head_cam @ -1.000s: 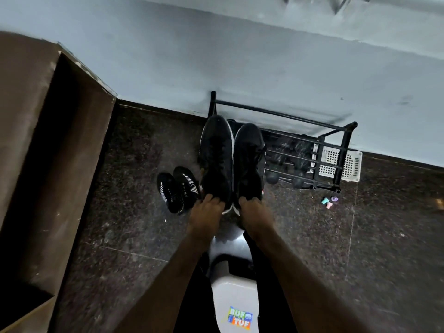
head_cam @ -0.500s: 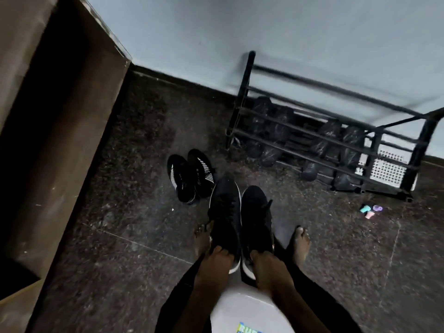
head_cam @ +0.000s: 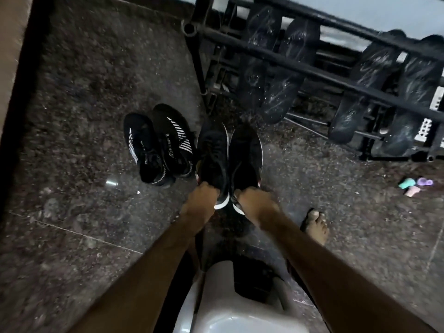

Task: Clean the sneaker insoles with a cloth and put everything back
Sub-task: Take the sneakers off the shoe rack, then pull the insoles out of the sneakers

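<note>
Nearest, below both grips and between the forearms, is a white stool (head_cam: 240, 318). The left grip (head_cam: 200, 200) is curled round the heel end of the left sneaker (head_cam: 212, 155). The right grip (head_cam: 254, 203) pinches the heel end of the right sneaker (head_cam: 245, 152) in the same way. The two black sneakers lie side by side, touching, toes pointing away from the grips. Whether their soles rest on the floor (head_cam: 84, 188) cannot be told.

A bare foot (head_cam: 316, 227) stands on the floor just right of the right grip. Left of the left grip, just beside the left sneaker, sits a striped pair (head_cam: 158, 145). Small toys (head_cam: 413, 186) lie well right of the right grip. Beyond the sneakers stands a black rack (head_cam: 288, 66) holding bagged shoes (head_cam: 271, 75).
</note>
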A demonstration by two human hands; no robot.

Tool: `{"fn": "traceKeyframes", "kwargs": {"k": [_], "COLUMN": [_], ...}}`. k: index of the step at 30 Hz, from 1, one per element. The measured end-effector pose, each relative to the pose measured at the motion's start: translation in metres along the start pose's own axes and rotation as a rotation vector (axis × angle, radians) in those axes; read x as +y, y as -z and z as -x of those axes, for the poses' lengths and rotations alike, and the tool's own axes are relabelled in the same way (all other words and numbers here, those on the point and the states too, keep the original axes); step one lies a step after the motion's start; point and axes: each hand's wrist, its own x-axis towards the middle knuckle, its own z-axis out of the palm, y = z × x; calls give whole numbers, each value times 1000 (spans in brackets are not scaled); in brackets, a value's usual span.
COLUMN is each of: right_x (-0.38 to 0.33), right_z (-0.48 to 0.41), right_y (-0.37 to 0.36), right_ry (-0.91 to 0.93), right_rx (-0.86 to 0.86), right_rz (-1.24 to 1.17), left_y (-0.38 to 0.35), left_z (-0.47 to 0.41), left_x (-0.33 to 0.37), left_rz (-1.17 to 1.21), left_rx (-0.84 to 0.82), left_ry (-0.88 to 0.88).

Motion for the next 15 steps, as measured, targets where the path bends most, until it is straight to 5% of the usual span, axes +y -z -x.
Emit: {"fn": "traceKeyframes", "kwargs": {"k": [5, 11, 13, 15], "right_x": [-7, -7, -1, 8], "right_z": [-41, -73, -87, -104], "right_y": [-17, -29, -26, -16], "right_ry": [-11, -104, -162, -302], "right_rx": [-6, -123, -98, -105], "right_rz": [-9, -83, -277, -776], "left_y": [-15, -6, 12, 34], "left_z": [-28, -54, -63, -78], "left_x": [-20, -29, -21, -13], "left_rz": [-78, -39, -12, -13], "left_rx": [-71, -215, -257, -247], "left_ry": [32, -172, -178, -166]}}
